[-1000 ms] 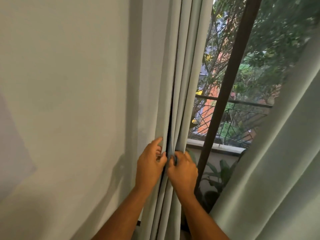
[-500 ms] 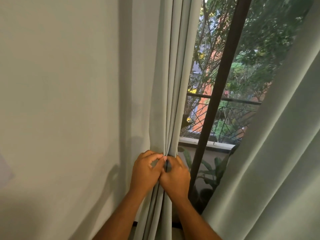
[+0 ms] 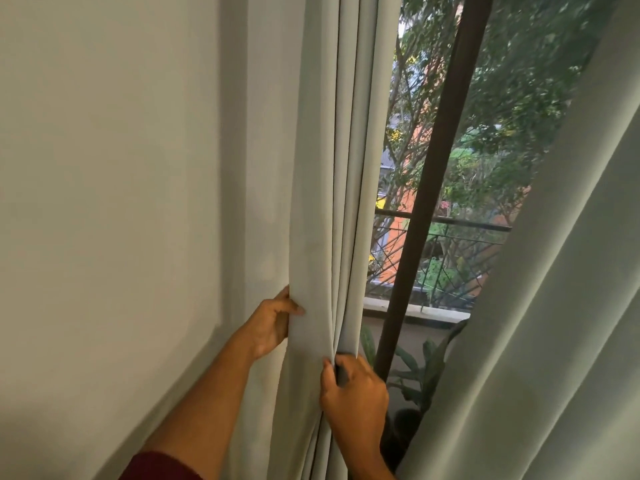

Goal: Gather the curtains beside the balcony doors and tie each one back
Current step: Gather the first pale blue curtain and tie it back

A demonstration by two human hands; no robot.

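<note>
Left hand [image 3: 273, 322] has slid left from the right hand [image 3: 353, 389], off the folds.
It grips the gathered curtain's [image 3: 322, 202] left edge; the right hand pinches its folds, lower.

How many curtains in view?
2. One curtain hangs gathered by the wall, left of the door frame, with the left hand and right hand on its folds. The other curtain sweeps diagonally across the right. More may hang outside the view.

The pale grey-green left curtain [image 3: 322, 202] hangs bunched in narrow upright folds against the wall beside the glass door, while the matching right curtain [image 3: 540, 323] slants loose in broad folds across the door's right side.
</note>
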